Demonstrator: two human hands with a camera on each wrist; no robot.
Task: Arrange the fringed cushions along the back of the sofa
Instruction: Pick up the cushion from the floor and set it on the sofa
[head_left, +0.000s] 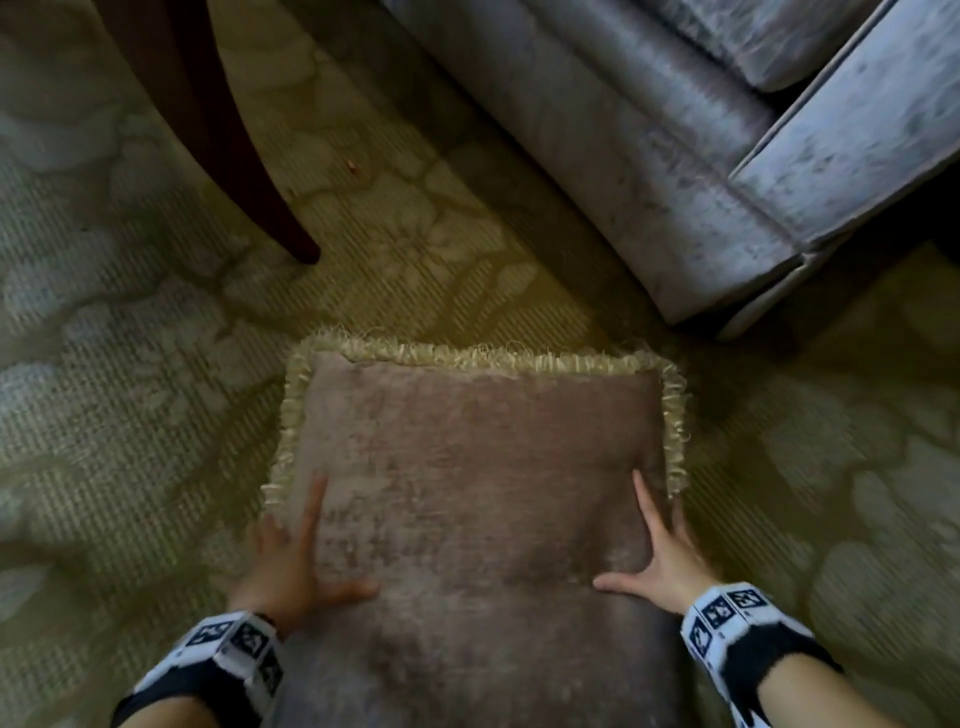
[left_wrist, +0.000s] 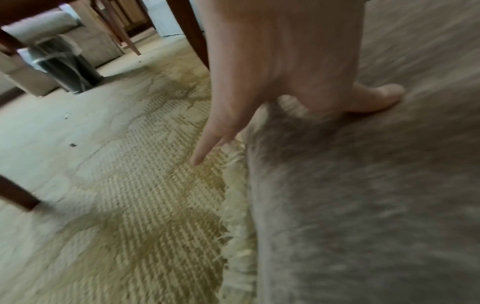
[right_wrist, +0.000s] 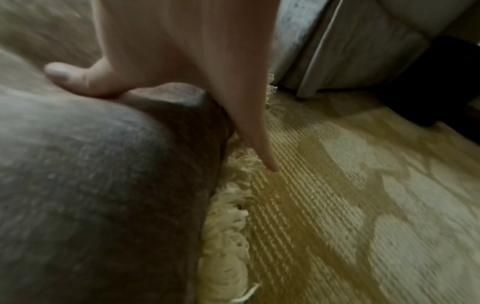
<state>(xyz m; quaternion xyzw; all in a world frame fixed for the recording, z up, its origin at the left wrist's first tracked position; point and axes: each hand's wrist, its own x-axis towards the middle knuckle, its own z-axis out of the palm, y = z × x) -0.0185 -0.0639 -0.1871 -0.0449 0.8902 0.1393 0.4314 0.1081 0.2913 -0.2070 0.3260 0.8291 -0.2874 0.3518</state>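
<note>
Head view: the mauve velvet cushion with cream fringe (head_left: 467, 467) is carried over the patterned carpet (head_left: 130, 364), short of the grey velvet sofa (head_left: 649, 156). The left hand (head_left: 291, 561) and right hand (head_left: 665, 561) press its sides, fingers straight.

Left wrist view: the thumb (left_wrist: 376, 98) lies flat on top, so the plush cushion could slip.

Right wrist view: blurred, but the fringe (right_wrist: 228, 216) seems to dangle and might snag.

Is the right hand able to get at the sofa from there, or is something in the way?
Probably not yet. The right hand is busy holding the fringed cushion with the left hand, and bare carpet separates it from the sofa. Nothing blocks it.
</note>
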